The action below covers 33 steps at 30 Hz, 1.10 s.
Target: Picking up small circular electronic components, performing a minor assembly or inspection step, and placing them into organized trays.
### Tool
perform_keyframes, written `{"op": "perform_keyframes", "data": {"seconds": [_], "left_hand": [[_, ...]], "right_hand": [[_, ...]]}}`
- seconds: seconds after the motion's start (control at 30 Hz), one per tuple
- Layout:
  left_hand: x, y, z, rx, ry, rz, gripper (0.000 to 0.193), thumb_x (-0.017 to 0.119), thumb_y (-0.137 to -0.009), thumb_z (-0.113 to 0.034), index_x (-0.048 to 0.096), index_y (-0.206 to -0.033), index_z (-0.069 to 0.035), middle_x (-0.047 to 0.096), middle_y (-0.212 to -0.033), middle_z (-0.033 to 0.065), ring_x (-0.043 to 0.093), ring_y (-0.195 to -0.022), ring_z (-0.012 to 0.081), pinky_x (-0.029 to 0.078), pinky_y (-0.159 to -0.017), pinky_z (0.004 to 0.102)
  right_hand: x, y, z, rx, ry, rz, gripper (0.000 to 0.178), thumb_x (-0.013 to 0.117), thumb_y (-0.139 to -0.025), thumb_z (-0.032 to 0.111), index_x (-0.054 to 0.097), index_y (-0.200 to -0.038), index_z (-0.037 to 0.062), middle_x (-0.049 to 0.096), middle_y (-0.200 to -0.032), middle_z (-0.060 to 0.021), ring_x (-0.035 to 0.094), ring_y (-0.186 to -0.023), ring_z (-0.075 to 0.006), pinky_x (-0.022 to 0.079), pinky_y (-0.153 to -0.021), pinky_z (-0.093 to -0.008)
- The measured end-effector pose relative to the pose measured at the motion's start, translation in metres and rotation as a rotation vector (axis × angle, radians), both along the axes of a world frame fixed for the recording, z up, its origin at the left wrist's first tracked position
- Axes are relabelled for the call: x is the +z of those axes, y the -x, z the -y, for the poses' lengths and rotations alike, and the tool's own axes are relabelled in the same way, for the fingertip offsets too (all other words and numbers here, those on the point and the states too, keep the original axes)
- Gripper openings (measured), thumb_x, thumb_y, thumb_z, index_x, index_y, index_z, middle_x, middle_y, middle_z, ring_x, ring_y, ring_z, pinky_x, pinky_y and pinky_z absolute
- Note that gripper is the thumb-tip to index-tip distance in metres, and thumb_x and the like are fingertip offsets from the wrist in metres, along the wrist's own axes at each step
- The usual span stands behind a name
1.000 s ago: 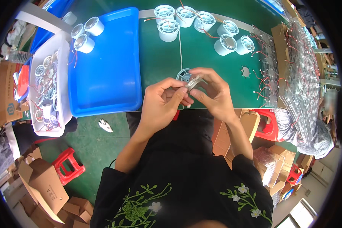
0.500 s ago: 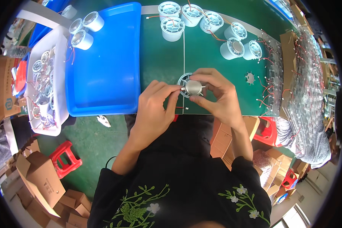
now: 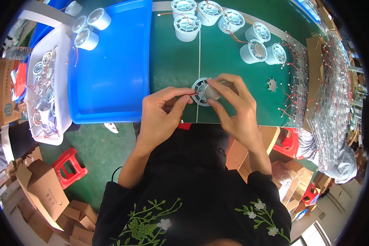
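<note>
Pinching a thin wire [image 3: 195, 94] in the left hand [image 3: 162, 115] at nine o'clock of a white ring [image 3: 199, 87], and gripping a silver disc [image 3: 212, 93] in the right hand [image 3: 238, 103] at three o'clock.

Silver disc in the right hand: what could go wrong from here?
The right hand holds the silver disc by its edge with the fingertips, so it could slip. The left hand pinches a thin wire beside it; a hard tug might strain the wire. The wire reaches over the pale spoked part, so it could get trapped between that part and the disc.
</note>
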State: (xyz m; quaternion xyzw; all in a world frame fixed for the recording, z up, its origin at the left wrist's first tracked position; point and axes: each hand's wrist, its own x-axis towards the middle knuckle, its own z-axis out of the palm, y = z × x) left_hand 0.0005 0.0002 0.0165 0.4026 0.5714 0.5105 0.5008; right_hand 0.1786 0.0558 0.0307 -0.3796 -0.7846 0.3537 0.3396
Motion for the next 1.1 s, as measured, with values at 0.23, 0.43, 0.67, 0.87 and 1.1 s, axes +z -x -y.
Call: {"op": "perform_keyframes", "data": {"seconds": [0.23, 0.43, 0.67, 0.87, 1.1], "left_hand": [[-0.006, 0.005, 0.003, -0.019, -0.232, -0.673, 0.013, 0.066, -0.081, 0.002, 0.070, -0.092, -0.003, 0.059, -0.067, 0.0057, 0.050, -0.053, 0.0125, 0.037, -0.048, 0.0264], [-0.012, 0.011, 0.002, -0.050, -0.359, -0.844, 0.012, 0.067, -0.074, 0.003, 0.067, -0.086, -0.002, 0.056, -0.069, 0.0081, 0.053, -0.063, 0.0252, 0.042, -0.054, 0.0359], [-0.027, 0.007, -0.001, -0.040, -0.372, -0.860, 0.010, 0.067, -0.076, 0.003, 0.068, -0.085, -0.002, 0.054, -0.066, 0.0083, 0.050, -0.063, 0.0245, 0.040, -0.054, 0.0346], [-0.023, 0.005, -0.001, -0.074, -0.272, -0.965, 0.005, 0.067, -0.077, -0.001, 0.066, -0.082, -0.002, 0.057, -0.079, 0.0089, 0.053, -0.076, 0.0268, 0.046, -0.063, 0.0386], [-0.014, 0.002, -0.007, -0.041, -0.346, -0.945, 0.026, 0.068, -0.077, -0.003, 0.063, -0.102, -0.001, 0.057, -0.107, 0.0133, 0.053, -0.098, 0.0312, 0.047, -0.077, 0.0399]], "right_hand": [[-0.006, -0.001, -0.003, 0.008, -0.095, 0.113, 0.044, 0.074, -0.069, -0.005, 0.065, -0.112, 0.0034, 0.058, -0.107, -0.0104, 0.059, -0.084, -0.0234, 0.049, -0.073, -0.0333], [-0.010, 0.003, -0.001, 0.018, -0.125, 0.114, 0.042, 0.074, -0.069, -0.004, 0.066, -0.110, 0.0033, 0.058, -0.106, -0.0102, 0.058, -0.086, -0.0245, 0.048, -0.073, -0.0336], [-0.010, 0.003, -0.002, 0.028, -0.175, 0.176, 0.041, 0.075, -0.068, -0.003, 0.067, -0.108, 0.0040, 0.058, -0.107, -0.0093, 0.056, -0.091, -0.0248, 0.047, -0.072, -0.0348], [-0.010, 0.002, -0.005, 0.001, -0.209, 0.200, 0.040, 0.077, -0.067, 0.000, 0.068, -0.106, 0.0055, 0.058, -0.108, -0.0088, 0.055, -0.091, -0.0247, 0.047, -0.072, -0.0351], [-0.012, 0.005, -0.001, -0.047, -0.047, 0.135, 0.040, 0.077, -0.067, 0.001, 0.069, -0.105, 0.0060, 0.058, -0.108, -0.0089, 0.056, -0.089, -0.0241, 0.048, -0.074, -0.0337]]}}
